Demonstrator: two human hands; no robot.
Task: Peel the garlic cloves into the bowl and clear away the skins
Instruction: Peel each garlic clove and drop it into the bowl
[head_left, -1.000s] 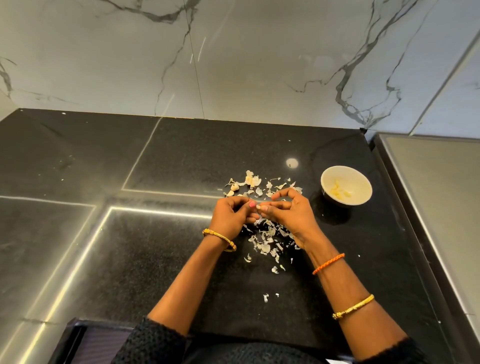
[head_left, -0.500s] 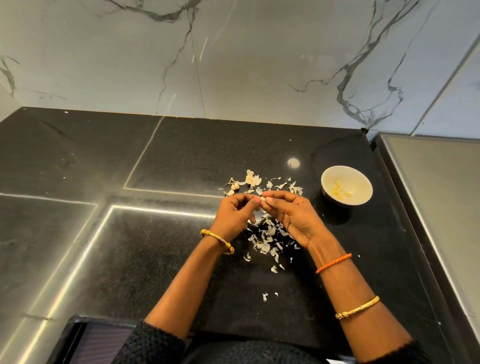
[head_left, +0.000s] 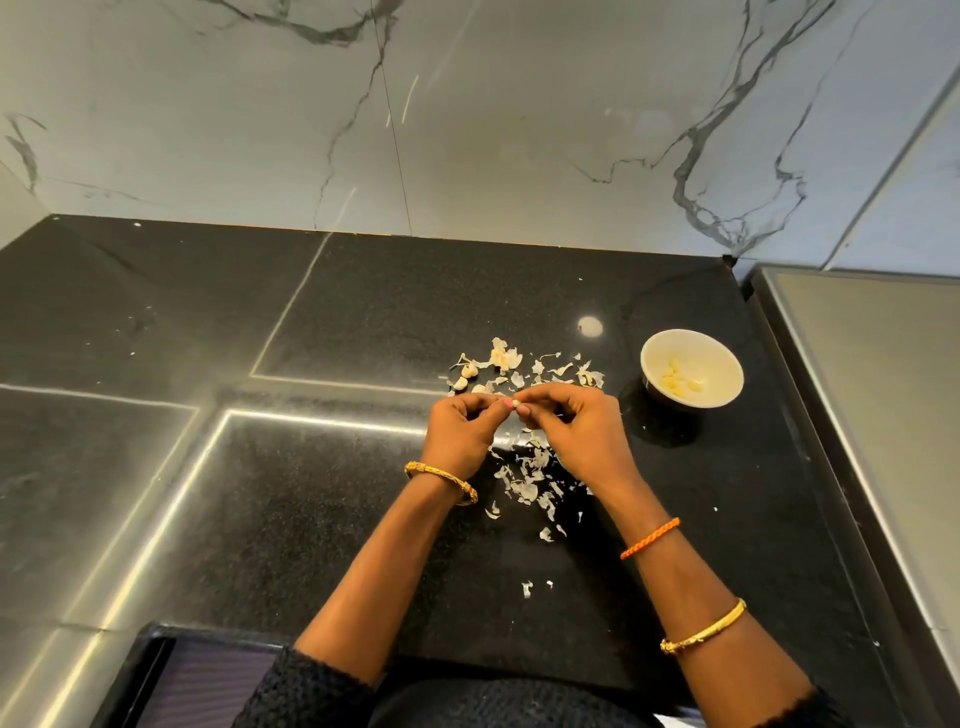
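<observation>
At the centre of the frame the left hand (head_left: 460, 434) and right hand (head_left: 582, 431) meet fingertip to fingertip, the fingers of both pinched together on one small garlic clove (head_left: 516, 404) held just above the black surface (head_left: 332, 322). Loose garlic skins (head_left: 530, 475) lie scattered beneath and below the hands. More skins and a few unpeeled cloves (head_left: 467, 374) sit just above the hands. To the right, apart from the hands, a white bowl (head_left: 724, 387) holds peeled cloves (head_left: 678, 382).
</observation>
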